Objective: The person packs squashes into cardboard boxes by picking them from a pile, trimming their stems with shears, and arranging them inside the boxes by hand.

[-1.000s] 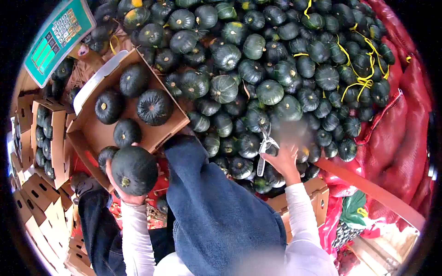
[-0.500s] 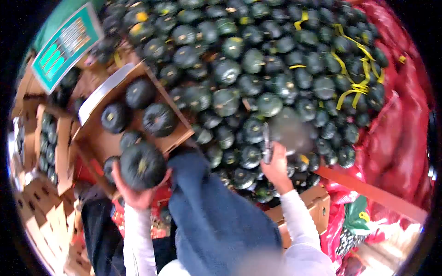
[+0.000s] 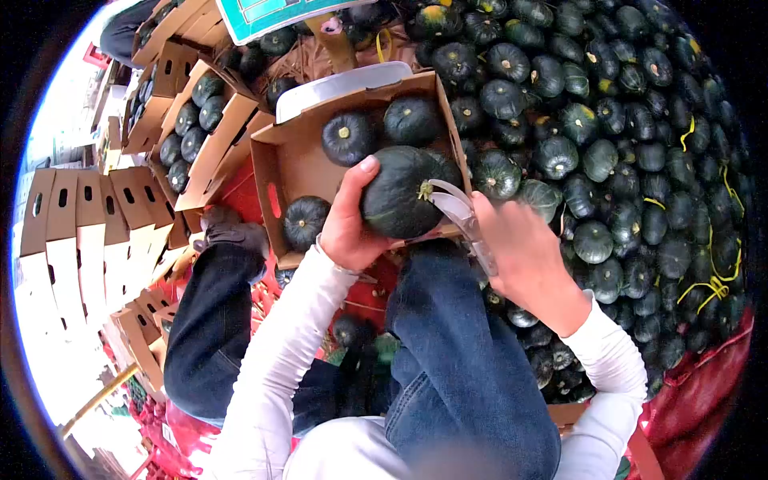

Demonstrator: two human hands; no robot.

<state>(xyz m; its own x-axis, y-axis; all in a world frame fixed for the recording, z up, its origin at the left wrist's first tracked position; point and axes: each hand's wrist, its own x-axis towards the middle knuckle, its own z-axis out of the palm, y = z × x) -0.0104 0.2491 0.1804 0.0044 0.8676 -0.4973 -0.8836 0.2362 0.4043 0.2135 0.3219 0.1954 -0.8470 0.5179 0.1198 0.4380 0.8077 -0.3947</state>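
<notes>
My left hand [image 3: 349, 224] is wrapped round the left side of a large dark green kabocha squash [image 3: 398, 194], holding it over the front of an open cardboard box [image 3: 282, 164]. The squash's stem faces right. Gripped in my right hand [image 3: 532, 260] are pruning shears [image 3: 456, 210]. Their blades are at the pale stem; whether they have cut into it I cannot tell. Inside the box lie several kabocha, among them one at the back left [image 3: 348, 138] and another at the front left [image 3: 306, 223].
A large heap of kabocha [image 3: 596, 160] covers the right side. More cardboard boxes [image 3: 88, 232] are stacked at the left, some filled with squash. A green sign [image 3: 280, 16] stands behind the box. My bent knee [image 3: 448, 296] is below the squash.
My view has swung left. The squash has turned so its stem points right. My right hand has brought the shears from over the heap to the stem.
</notes>
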